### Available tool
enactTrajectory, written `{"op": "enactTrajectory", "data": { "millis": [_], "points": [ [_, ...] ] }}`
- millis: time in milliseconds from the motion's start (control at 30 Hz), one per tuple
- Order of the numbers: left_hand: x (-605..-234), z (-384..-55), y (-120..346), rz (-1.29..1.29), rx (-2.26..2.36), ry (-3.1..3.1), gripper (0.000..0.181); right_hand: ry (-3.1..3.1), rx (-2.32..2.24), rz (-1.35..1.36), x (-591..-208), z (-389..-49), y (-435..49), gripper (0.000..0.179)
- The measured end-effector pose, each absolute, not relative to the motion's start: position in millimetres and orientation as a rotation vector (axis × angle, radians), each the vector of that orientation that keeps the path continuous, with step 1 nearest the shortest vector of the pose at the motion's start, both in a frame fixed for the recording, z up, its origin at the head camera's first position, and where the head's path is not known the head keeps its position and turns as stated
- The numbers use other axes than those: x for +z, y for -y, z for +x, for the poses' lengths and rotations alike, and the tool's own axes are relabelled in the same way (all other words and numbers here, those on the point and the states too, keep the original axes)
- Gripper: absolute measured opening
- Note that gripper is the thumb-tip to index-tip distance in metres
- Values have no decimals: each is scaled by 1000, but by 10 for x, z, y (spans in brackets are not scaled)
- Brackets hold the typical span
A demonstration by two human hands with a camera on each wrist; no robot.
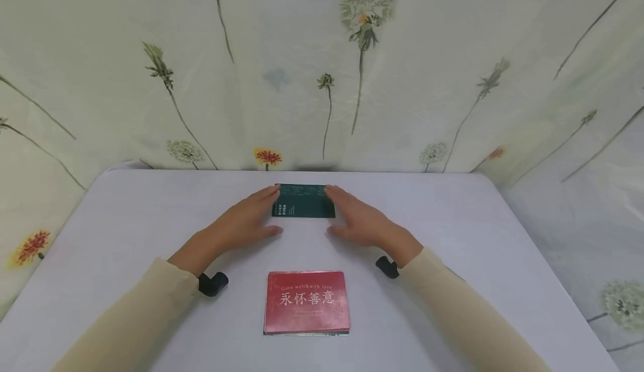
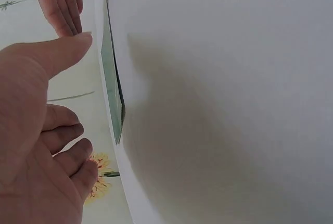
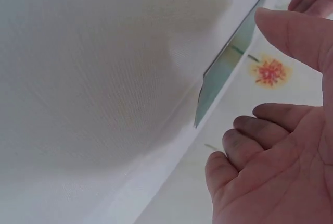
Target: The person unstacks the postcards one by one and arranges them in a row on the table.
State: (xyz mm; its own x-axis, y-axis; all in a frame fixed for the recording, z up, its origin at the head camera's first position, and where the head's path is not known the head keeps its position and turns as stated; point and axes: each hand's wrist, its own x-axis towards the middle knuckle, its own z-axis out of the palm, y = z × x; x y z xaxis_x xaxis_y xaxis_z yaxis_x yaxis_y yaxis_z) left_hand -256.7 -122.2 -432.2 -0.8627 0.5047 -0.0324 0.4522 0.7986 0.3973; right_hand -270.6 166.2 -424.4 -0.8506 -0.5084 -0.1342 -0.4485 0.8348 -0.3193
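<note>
A dark green card (image 1: 307,201) with pale print lies flat on the white table near its far edge. On its left side is my left hand (image 1: 238,226), fingers relaxed and thumb apart from them, with nothing gripped. Mirroring it at the right side, my right hand (image 1: 364,224) has its fingertips by the card's far right corner. Both wrist views show the card edge-on as a thin glossy strip (image 2: 110,78), with the palms turned inward and the fingers loosely bent. Closer to me sits a small stack topped by a red card (image 1: 307,316) with white lettering.
A white cloth covers the table (image 1: 126,221). Behind it hangs a pale curtain (image 1: 282,109) printed with dandelions and red flowers. Black wrist mounts (image 1: 213,285) show below both wrists, and beige sleeves (image 1: 136,316) cover the forearms.
</note>
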Motion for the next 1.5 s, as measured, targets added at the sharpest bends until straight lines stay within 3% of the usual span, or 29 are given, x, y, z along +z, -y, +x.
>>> {"op": "enactTrajectory", "data": {
  "millis": [467, 667, 900, 1500],
  "points": [
    [-4291, -2251, 1230, 841, 563, -2853, 88, -2817, -382, -808, -4223, -2390, -1731, 75],
    [-4258, -2137, 1252, 910, 585, -2866, 93, -2852, -374, -847, -4274, -2256, -1734, 80],
    [-4269, -1960, 1257, 807, 569, -2842, 105, -2835, -385, -838, -4270, -2074, -1758, 84],
    [-4349, -1637, 1216, 878, 501, -2741, 116, -2769, -375, -805, -4244, -1719, -1811, 90]
  ]
}}
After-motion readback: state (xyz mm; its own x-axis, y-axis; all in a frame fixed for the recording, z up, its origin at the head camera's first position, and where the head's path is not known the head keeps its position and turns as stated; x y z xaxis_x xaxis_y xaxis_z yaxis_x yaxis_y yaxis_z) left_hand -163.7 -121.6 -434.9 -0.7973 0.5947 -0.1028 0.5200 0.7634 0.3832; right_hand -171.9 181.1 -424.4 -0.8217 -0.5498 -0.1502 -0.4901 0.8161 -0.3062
